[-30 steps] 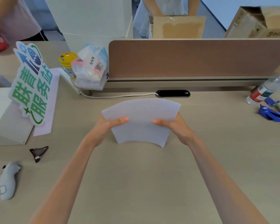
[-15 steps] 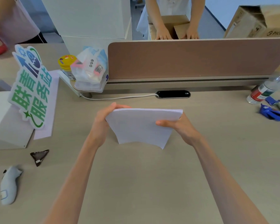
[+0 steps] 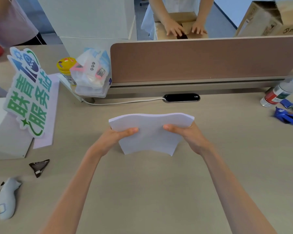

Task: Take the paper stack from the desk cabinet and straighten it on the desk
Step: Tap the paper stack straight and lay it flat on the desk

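Note:
A white paper stack (image 3: pixel 150 132) stands on its lower edge on the beige desk (image 3: pixel 150 191), in the middle of the view. Its top edge is wavy and bowed. My left hand (image 3: pixel 113 139) grips the stack's left side, thumb across the front. My right hand (image 3: pixel 188 135) grips the right side the same way. The fingers behind the sheets are hidden. The desk cabinet is not in view.
A brown divider panel (image 3: pixel 201 61) runs along the desk's back, with a black cable port (image 3: pixel 181 98) below it. A green sign (image 3: pixel 28 92), yellow jar (image 3: pixel 65 68), plastic bag (image 3: pixel 91 76), dark wrapper (image 3: pixel 38 167) and grey controller (image 3: pixel 6 198) lie left. A bottle (image 3: pixel 277 93) and blue wrapper (image 3: pixel 286 115) lie right. Another person's hands (image 3: pixel 184 29) rest on a box behind.
My left hand has come back from the stack's top edge to its left side, thumb in front. The stack's top edge has gone from flat to wavy.

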Demonstrator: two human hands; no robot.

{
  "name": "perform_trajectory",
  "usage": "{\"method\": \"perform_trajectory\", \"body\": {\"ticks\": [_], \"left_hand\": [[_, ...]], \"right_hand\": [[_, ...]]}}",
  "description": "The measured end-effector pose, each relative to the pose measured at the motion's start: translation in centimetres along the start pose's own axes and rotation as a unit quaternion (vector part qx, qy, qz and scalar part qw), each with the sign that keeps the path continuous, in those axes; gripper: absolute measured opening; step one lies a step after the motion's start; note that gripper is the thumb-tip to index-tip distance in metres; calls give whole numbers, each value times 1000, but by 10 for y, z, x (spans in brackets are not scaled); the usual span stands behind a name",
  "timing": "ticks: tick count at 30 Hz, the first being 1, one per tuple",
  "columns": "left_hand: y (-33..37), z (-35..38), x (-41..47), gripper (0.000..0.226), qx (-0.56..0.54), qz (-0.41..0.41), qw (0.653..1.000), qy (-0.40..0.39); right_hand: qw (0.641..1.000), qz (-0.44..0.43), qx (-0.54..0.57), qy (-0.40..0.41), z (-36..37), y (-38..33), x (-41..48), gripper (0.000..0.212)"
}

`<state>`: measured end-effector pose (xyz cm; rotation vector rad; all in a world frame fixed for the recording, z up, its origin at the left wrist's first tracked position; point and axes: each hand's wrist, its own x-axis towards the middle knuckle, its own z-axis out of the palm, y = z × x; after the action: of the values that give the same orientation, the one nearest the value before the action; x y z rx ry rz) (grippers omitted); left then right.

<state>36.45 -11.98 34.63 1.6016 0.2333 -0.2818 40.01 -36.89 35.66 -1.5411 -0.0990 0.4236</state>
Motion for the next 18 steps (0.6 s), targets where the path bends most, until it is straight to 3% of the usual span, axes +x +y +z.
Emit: {"method": "perform_trajectory", "body": {"ticks": [4, 10, 14, 18], "left_hand": [[2, -1, 0, 35, -15, 6, 1000, 24], [-13, 9, -5, 26, -43, 7, 998, 43], [-7, -8, -4, 26, -48, 18, 997, 58], [-15, -33, -1, 23, -43, -35, 997, 61]], "right_hand": [[999, -30, 11, 28, 2, -3, -1, 20], [998, -20, 17, 60, 12, 12, -5, 23], [999, 11, 17, 25, 21, 8, 11, 18], [997, 74, 25, -1, 42, 21, 35, 20]]}}
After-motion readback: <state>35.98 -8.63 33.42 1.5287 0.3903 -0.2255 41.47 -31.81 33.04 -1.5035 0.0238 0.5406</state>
